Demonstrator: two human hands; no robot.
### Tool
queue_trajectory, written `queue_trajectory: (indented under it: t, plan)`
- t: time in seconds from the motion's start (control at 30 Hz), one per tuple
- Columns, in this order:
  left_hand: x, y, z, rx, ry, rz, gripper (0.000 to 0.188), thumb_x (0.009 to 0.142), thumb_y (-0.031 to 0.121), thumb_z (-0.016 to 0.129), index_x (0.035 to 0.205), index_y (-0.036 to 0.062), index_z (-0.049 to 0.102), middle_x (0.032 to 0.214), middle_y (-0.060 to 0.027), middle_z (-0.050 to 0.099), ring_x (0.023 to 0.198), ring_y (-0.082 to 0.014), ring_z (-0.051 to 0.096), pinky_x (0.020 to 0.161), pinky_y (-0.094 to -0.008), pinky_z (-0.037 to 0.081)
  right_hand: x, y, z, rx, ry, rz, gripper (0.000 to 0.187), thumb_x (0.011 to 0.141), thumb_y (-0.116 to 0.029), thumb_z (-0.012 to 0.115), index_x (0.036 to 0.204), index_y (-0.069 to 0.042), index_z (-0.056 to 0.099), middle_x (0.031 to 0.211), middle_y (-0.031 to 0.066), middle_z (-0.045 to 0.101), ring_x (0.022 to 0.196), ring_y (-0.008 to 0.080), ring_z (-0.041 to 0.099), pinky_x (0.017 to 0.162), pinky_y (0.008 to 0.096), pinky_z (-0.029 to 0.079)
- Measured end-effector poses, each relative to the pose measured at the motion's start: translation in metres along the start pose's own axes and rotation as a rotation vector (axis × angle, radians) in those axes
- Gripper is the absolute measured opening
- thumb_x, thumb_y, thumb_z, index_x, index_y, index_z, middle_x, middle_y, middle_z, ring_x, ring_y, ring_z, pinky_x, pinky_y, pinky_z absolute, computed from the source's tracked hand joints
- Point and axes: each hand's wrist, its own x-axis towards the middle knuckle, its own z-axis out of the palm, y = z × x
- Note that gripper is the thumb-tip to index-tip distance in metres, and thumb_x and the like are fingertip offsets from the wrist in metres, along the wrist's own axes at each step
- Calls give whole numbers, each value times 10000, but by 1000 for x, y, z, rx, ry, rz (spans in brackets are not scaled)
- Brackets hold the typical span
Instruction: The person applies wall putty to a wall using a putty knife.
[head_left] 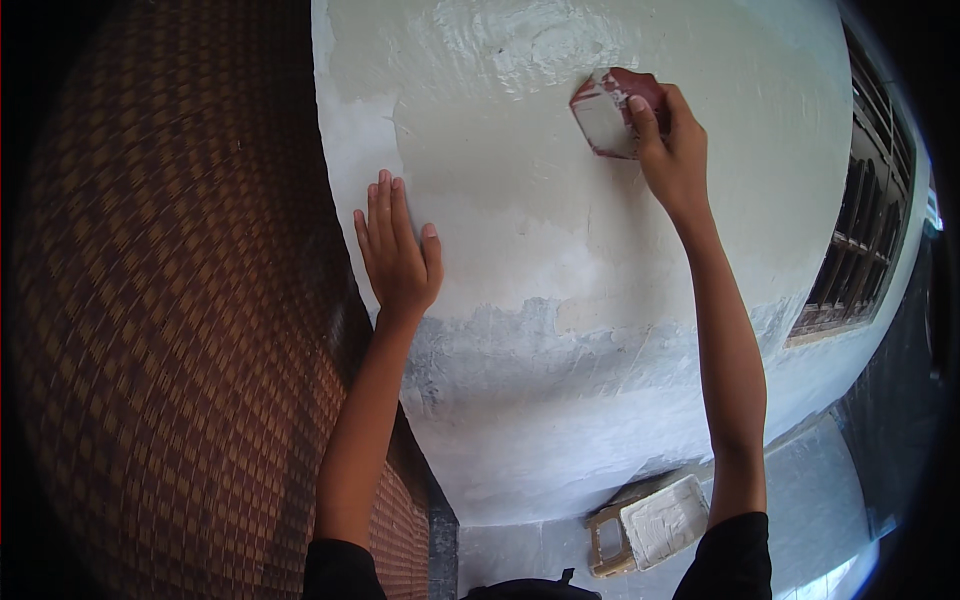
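Observation:
A pale wall (500, 250) fills the middle, coated above with smooth off-white putty that looks wet near the top. My right hand (678, 150) grips a flat, dark red putty spreader (603, 118) by its right side, thumb on the near face. White putty smears much of that face, and the spreader is at the wall's upper part. Lower and to the left, my left hand (400, 255) lies flat by the wall's left edge, fingers stretched upward and thumb apart, holding nothing.
Brown woven matting (180, 300) covers the left side. A barred wooden window (860, 220) is set in the wall at right. Down on the grey floor (810, 480), a tray (672, 556) of white putty rests on a tan stool-like support (627, 552).

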Motion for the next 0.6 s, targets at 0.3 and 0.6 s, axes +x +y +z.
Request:
queue_trajectory:
  t: [0.3,0.6]
  plan:
    - [-1,1,1,3,-2,-2,607,961,220,428,1514,-13,337,1580,-190,344,1479,-355,297,1201,-551,164,-3,-3,2,-39,75,43,212,978,-164,593,1067,28,611,868,183,710,783,270,703,723,336,523]
    - [-1,0,0,-22,-23,-1,618,978,232,422,1540,18,279,1595,-186,305,1484,-380,267,1196,-575,155,-5,-5,0,-36,91,71,211,987,-164,584,1089,20,600,893,184,710,757,269,688,695,348,520]
